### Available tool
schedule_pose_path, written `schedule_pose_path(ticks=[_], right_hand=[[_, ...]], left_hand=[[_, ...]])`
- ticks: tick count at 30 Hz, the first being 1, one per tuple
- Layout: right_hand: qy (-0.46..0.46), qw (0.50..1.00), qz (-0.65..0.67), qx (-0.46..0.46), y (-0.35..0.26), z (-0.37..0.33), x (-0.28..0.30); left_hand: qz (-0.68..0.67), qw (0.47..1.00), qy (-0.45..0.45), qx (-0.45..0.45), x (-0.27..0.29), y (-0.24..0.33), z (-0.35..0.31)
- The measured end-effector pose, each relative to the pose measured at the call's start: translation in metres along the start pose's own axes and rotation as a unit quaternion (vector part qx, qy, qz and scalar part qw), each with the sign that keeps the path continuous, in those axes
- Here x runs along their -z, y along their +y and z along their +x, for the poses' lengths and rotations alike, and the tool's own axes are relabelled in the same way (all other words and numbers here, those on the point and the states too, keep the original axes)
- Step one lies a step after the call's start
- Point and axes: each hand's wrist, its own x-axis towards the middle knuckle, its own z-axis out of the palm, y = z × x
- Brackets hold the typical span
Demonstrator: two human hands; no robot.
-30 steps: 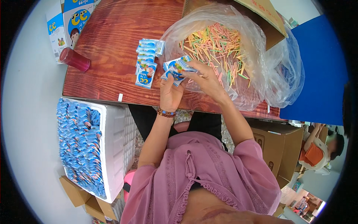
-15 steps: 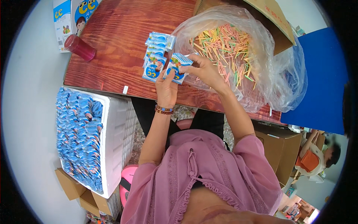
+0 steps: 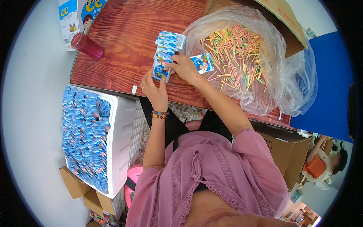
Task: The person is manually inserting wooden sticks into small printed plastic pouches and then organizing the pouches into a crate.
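A row of overlapping small blue-and-white packets (image 3: 166,44) lies on the red-brown wooden table. My left hand (image 3: 154,92) grips the lower end of the front packet (image 3: 162,67), thumb on one side and fingers on the other. From the right, my right hand (image 3: 185,70) pinches the same packet near its upper right edge. Another single packet (image 3: 203,63) rests just beyond my right hand, at the near edge of the clear plastic bag (image 3: 270,75). Thin pink, yellow and green sticks (image 3: 236,51) are spread in that bag.
A white foam box (image 3: 120,140) full of blue packets stands at the left below the table (image 3: 124,34). A red cup (image 3: 87,45) and printed boxes (image 3: 69,24) are at the far left. A cardboard box (image 3: 281,24) backs the bag; another person (image 3: 320,162) sits at the right.
Both hands have moved from a separate packet to the front one of the row. A single packet now lies right of my right hand. The whole view has shifted slightly.
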Motion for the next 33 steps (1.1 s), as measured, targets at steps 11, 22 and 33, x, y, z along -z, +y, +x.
schedule_pose_path(ticks=[11, 22, 33], right_hand=[[0.114, 0.947, -0.292, 0.073, 0.041, -0.027, 0.114], [0.207, 0.932, -0.235, 0.181, 0.065, -0.024, 0.116], [0.197, 0.95, -0.109, 0.218, 0.046, -0.028, 0.134]], left_hand=[[0.204, 0.978, -0.027, -0.019, -0.008, -0.002, -0.002], [0.218, 0.975, -0.034, -0.025, -0.009, 0.0, -0.004], [0.098, 0.988, -0.005, -0.118, -0.015, 0.036, 0.001]])
